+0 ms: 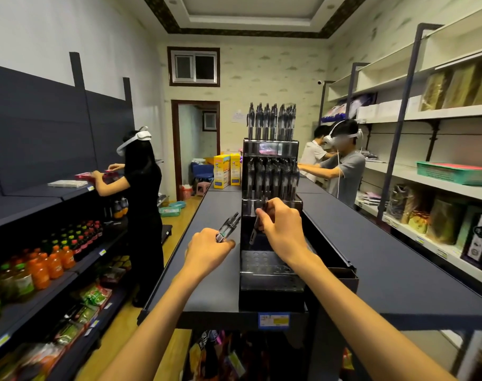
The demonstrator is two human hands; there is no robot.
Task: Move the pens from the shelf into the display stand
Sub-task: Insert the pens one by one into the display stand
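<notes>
A black tiered display stand (270, 281) stands on the dark shelf top (218, 270) in front of me. Its top tier (271, 122) and second tier (273, 177) are full of upright dark pens. The lowest tier's perforated tray (264, 264) shows open holes. My left hand (208, 250) holds a small bundle of pens (227, 226), tips pointing up and to the right, just left of the stand. My right hand (281, 225) pinches a single dark pen (257, 224) upright over the third tier, close to the stand's front.
A person in a headset works at the dark shelving (41, 149) on the left, above bottled drinks (50, 265). Two more people stand at the right shelves (440, 171), which hold a green basket (454, 173). Yellow boxes (226, 170) stand behind the pen stand.
</notes>
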